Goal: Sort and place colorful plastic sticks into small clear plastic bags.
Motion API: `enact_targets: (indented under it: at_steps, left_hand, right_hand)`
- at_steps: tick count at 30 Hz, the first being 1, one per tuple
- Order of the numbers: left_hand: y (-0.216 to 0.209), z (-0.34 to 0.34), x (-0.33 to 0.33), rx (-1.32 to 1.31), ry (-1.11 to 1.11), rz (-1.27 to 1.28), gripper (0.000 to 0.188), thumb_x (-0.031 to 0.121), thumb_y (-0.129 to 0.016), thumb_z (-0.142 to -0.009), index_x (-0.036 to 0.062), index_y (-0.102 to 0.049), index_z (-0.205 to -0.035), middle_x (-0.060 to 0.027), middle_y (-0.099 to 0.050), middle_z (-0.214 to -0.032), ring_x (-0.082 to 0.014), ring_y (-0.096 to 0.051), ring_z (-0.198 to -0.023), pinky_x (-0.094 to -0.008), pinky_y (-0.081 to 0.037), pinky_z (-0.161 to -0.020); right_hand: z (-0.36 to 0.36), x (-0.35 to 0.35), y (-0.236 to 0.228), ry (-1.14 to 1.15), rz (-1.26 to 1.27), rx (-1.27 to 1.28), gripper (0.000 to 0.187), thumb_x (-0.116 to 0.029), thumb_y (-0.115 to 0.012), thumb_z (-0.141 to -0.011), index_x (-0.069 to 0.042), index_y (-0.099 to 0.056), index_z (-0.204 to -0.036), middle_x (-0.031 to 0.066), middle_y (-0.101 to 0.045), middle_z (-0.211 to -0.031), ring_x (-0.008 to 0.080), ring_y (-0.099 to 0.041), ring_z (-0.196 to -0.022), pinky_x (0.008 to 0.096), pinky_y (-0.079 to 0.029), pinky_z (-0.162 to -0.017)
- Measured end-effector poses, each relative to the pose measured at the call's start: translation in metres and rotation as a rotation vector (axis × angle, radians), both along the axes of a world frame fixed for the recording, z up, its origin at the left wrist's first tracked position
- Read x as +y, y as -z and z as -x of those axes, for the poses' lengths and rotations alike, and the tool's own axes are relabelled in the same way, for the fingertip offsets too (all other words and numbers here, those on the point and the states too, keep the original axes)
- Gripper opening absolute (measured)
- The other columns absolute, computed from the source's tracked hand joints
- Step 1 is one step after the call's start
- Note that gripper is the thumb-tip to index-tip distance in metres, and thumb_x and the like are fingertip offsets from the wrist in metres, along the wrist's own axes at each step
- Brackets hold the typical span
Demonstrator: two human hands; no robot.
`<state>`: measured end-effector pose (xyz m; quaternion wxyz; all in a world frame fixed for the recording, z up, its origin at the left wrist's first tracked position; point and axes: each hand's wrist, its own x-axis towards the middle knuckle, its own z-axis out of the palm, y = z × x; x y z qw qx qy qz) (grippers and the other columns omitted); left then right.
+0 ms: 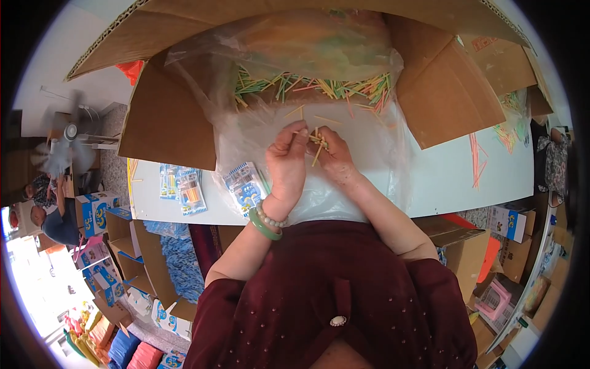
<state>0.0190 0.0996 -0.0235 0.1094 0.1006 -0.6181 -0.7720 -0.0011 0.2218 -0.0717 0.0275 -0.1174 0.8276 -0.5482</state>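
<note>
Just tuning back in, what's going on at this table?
A person's right hand holds several thin yellowish sticks. The left hand is close beside it; whether it grips a stick is unclear. Beyond them, a heap of pastel sticks lies at an open cardboard box, with clear plastic around it. Striped packets lie on the white table at left.

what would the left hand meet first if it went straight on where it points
Probably the thin yellow sticks just beyond the left hand, then the pile of coloured sticks; its height above the table is unclear, so it might pass over them.
</note>
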Motion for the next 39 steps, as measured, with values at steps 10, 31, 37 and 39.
enact_targets:
  at_steps: [10,31,37,39]
  left_hand:
    - [-0.006,0.000,-0.014,-0.036,0.055,0.894,0.015,0.011,-0.057,-0.092,-0.0018,-0.064,-0.087,-0.0023,-0.064,-0.075,-0.0100,-0.056,-0.073,-0.0260,-0.045,-0.068]
    - [0.013,-0.008,-0.013,-0.256,0.175,-0.222,0.006,0.005,-0.058,-0.087,0.0006,-0.062,-0.088,-0.0038,-0.063,-0.075,-0.0107,-0.058,-0.067,-0.0237,-0.047,-0.064]
    - [-0.003,-0.014,-0.014,-0.062,0.110,0.585,0.019,0.009,-0.057,-0.088,-0.0022,-0.060,-0.104,-0.0124,-0.063,-0.095,-0.0229,-0.059,-0.091,-0.0321,-0.047,-0.081]
    - [-0.006,-0.017,-0.007,0.031,0.021,0.619,0.024,0.010,-0.057,-0.088,-0.0032,-0.058,-0.108,-0.0167,-0.062,-0.104,-0.0302,-0.059,-0.102,-0.0362,-0.046,-0.088]
  right_hand:
    - [-0.005,-0.006,-0.007,0.025,0.173,0.090,0.016,-0.009,-0.053,-0.088,-0.005,-0.047,-0.102,0.0172,-0.061,-0.087,0.0358,-0.062,-0.083,0.0411,-0.050,-0.073]
    - [-0.003,-0.001,-0.025,-0.123,0.598,-0.380,0.015,-0.015,-0.055,-0.094,-0.003,-0.057,-0.102,-0.0004,-0.057,-0.085,0.0077,-0.051,-0.078,0.0230,-0.042,-0.075]
    - [-0.011,0.002,-0.009,0.069,0.379,0.025,0.013,-0.015,-0.056,-0.092,-0.005,-0.055,-0.101,0.0018,-0.058,-0.092,0.0111,-0.054,-0.082,0.0266,-0.045,-0.074]
    - [-0.019,-0.001,0.007,0.024,0.256,0.053,0.012,-0.012,-0.056,-0.090,-0.005,-0.054,-0.099,0.0063,-0.058,-0.091,0.0172,-0.057,-0.082,0.0296,-0.046,-0.073]
